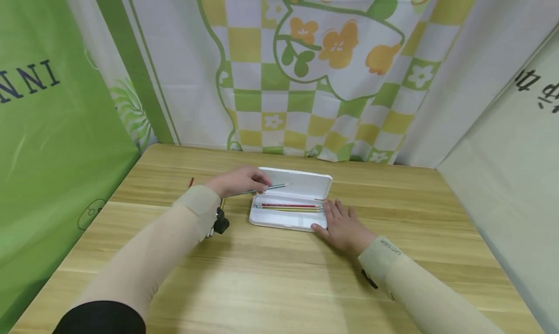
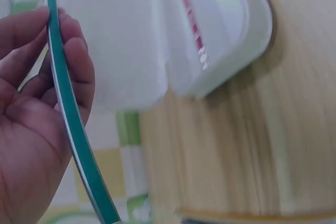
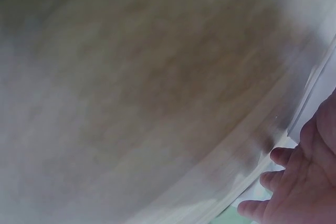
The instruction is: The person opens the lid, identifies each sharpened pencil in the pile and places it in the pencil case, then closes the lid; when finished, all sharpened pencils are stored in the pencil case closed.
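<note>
A white pencil case (image 1: pixel 279 223) lies unfolded on the table, its lid (image 1: pixel 301 182) tilted up at the back. Inside its tray a red pencil (image 1: pixel 290 205) and a yellow pencil (image 1: pixel 292 209) lie lengthwise. Above the left end of the case, my left hand (image 1: pixel 239 179) pinches a green pencil (image 2: pixel 68 103) between thumb and fingers, tip toward the right. At the case's right end, my right hand (image 1: pixel 347 229) rests with fairly straight fingers, the thumb at the front corner. The right wrist view shows that hand (image 3: pixel 307 182) only at the edge.
Left of the case, partly hidden by the left arm, a red stick-like end (image 1: pixel 191 182) and a yellow pencil (image 1: pixel 222 203) show on the wooden table (image 1: pixel 279 280). A patterned curtain (image 1: pixel 305 106) hangs behind the table, and a green cloth (image 1: pixel 57 144) stands at the left.
</note>
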`<state>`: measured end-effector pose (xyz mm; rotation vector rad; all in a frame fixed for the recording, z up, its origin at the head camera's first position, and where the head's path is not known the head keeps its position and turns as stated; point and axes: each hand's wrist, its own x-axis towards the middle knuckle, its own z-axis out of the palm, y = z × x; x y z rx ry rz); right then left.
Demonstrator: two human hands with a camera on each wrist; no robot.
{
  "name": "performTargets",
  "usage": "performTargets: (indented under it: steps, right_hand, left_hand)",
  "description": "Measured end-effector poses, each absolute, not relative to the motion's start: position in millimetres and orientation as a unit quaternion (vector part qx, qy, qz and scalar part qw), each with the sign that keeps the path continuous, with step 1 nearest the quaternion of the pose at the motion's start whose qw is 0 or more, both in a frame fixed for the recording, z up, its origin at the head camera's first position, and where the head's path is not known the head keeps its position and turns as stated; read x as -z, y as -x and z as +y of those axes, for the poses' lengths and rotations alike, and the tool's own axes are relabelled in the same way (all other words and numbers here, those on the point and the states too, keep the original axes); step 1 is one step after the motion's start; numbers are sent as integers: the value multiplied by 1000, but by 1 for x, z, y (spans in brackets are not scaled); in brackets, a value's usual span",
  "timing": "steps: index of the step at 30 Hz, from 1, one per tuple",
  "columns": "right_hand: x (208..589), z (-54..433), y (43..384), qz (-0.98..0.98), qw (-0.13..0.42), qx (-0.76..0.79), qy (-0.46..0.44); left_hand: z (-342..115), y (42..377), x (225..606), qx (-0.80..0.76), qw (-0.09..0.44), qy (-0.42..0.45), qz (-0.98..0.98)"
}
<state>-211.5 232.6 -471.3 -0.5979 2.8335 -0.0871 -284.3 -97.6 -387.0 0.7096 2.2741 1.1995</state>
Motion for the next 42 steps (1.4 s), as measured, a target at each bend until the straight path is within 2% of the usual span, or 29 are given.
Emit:
performTargets:
  steps: [15, 24, 33, 42]
  right_hand:
    - [470, 230, 211, 971, 114, 25, 209]
    - [460, 224, 206, 969, 125, 30, 209]
    - [463, 226, 207, 971, 131, 30, 198]
    - [469, 230, 210, 972, 110, 27, 205]
  left_hand:
    - [-47, 296, 418, -410, 197, -244, 857]
    - [-23, 301, 440, -318, 122, -312, 887]
    - [5, 297, 447, -278, 96, -326, 898]
    - [14, 289, 454, -249, 75, -324, 910]
